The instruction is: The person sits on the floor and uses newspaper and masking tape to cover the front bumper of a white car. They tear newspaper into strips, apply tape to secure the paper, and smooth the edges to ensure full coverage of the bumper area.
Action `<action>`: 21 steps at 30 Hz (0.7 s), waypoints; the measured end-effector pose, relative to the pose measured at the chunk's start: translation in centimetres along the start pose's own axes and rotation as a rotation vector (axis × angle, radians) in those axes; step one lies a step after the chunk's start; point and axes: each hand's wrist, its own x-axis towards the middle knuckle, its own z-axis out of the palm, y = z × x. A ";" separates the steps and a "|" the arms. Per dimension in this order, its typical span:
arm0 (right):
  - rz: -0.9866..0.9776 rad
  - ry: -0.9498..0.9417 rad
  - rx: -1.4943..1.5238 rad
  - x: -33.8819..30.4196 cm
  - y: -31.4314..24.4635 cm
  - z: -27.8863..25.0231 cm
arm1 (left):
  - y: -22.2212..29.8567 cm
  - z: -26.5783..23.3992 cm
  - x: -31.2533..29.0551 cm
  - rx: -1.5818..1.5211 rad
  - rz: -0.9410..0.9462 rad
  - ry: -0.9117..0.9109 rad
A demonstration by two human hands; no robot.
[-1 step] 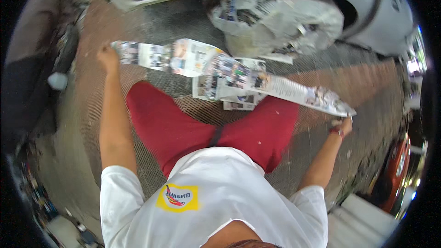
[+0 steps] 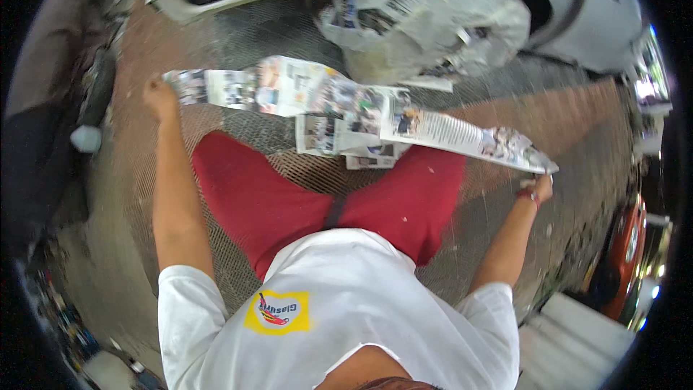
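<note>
I hold a long strip of newspaper [image 2: 339, 105] stretched out in front of me, above my red trousers [image 2: 289, 195]. My left hand [image 2: 160, 97] is closed in a fist on the left end of the strip. My right hand [image 2: 540, 186] is pinching the right end, down by the far corner. The strip runs from one hand to the other, and it drops lower toward my right side.

I count two hands and one long strip made of many sheets joined side by side. I cannot count the sheets for sure, because they overlap. A few sheets hang lower in the middle, just over my knees.

Past the strip there is one car wheel [image 2: 433, 25] wrapped in crumpled newspaper. It sits under a white car [image 2: 570, 7], and the car is cut off at the top edge. A metal grate floor [image 2: 267, 36] lies below me.

My fingers are too small to see well. My shirt [image 2: 346, 310] hides my lap. The dark sides are blurry, and I cannot tell what is there.
</note>
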 end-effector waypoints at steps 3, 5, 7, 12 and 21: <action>0.085 0.205 0.039 0.9 -0.6 -1.4 | -0.4 0.7 0.3 -0.026 -0.113 -0.004; 0.053 0.235 -0.005 1.3 -1.7 -1.9 | -1.2 1.8 1.0 0.043 -0.147 0.015; 0.007 0.272 -0.130 1.0 -2.9 -2.4 | -2.0 3.5 1.3 0.082 -0.107 0.040; -0.054 -0.114 0.301 -3.4 -5.0 1.1 | -1.3 9.9 -5.6 -0.343 0.405 -0.693; 0.086 -0.787 0.440 -23.6 -11.3 8.6 | 7.6 10.8 -30.9 -0.057 0.753 -1.620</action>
